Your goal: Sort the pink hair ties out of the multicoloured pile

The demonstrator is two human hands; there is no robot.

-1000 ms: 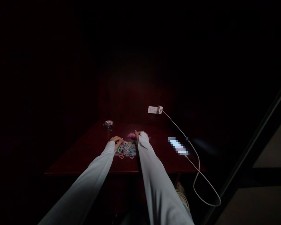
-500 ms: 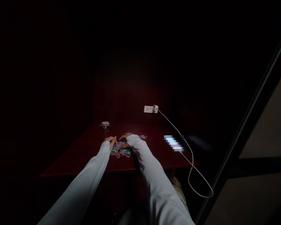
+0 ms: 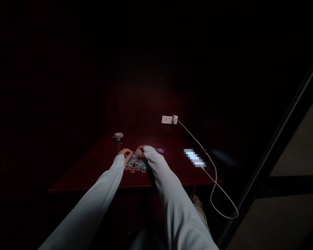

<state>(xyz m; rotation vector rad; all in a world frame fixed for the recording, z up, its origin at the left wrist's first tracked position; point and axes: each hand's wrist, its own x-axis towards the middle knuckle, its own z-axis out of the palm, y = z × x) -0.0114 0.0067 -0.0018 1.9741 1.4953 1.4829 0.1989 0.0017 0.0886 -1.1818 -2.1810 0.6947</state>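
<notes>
A loose pile of small coloured elastic hair ties (image 3: 137, 165) lies on the dark red table, with green, orange and purple rings showing. My left hand (image 3: 125, 153) is at the pile's left edge, its fingers bent and drawn together. Whatever they hold is too small to make out. Over the far right side of the pile, my right hand (image 3: 141, 151) has its fingers curled inward; the sleeve partly covers it and what it grips is unclear. A separate purple clump (image 3: 160, 150) lies just right of my right hand.
A clear round container (image 3: 118, 136) stands toward the back left of the table (image 3: 94, 173). On the right lies a lit phone (image 3: 194, 158), its white cable (image 3: 216, 173) looping off the table's edge. The cable's charger (image 3: 174, 119) sits in a wall socket (image 3: 167, 119).
The fingers of my right hand have drawn in from a wider spread over the pile. My left hand's fingers have bent more. The view has shifted slightly.
</notes>
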